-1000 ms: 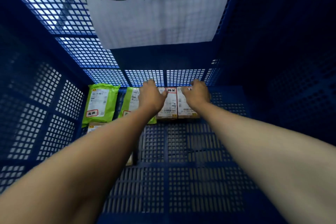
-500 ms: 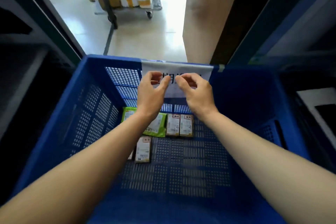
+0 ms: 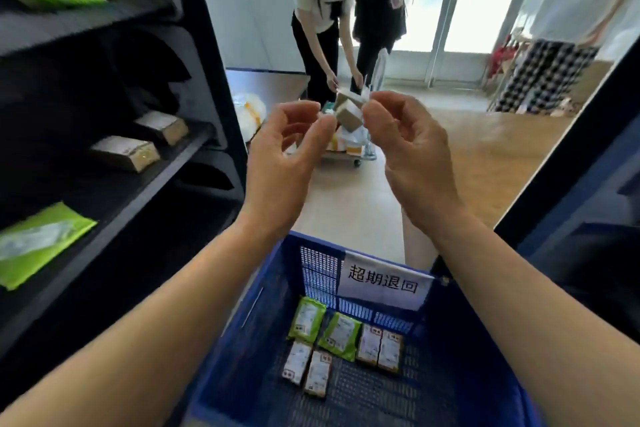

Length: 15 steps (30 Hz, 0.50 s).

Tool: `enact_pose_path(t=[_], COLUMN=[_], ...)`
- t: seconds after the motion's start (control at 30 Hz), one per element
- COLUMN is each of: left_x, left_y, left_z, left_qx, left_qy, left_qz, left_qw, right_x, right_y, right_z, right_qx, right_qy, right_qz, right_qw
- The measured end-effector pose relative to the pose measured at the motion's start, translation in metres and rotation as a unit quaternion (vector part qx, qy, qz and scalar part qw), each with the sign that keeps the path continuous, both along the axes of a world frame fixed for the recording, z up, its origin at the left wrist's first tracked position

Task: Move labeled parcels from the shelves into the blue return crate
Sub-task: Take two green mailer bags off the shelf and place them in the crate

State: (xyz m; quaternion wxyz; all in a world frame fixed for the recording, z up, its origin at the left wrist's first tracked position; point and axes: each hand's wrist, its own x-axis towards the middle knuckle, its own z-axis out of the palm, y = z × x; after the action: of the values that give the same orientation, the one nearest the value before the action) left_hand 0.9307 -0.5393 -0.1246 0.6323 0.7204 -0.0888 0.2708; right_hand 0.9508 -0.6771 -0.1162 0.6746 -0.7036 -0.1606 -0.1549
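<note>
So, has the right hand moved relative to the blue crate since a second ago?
Yes. The right hand has lifted off the boxed parcels on the floor of the blue crate and now sits above its rim.

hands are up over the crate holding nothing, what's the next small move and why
Probably reach the left hand toward the nearer brown box on the shelf beside it: it and the right hand hold nothing, and the crate has bare floor beside its six parcels.
</note>
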Motion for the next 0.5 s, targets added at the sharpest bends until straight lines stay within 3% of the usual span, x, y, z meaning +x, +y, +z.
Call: enact_pose_path(t=[0.2, 0.5], left_x=[-0.072, -0.213], left_y=[0.017, 0.018], left_z=[0.062, 0.065], left_qx=[-0.009, 0.012], left_qy=[-0.072, -0.087], left_qz=[0.071, 0.279], left_qw=[0.995, 0.956], right_x=[-0.043, -0.137], right_y=[0.034, 0.083], right_z=[0.065, 0.070], right_qx=[0.025, 0.035], right_qy=[-0.062, -0.085], right_qz=[0.087, 0.322], right_qw=[0.994, 0.942])
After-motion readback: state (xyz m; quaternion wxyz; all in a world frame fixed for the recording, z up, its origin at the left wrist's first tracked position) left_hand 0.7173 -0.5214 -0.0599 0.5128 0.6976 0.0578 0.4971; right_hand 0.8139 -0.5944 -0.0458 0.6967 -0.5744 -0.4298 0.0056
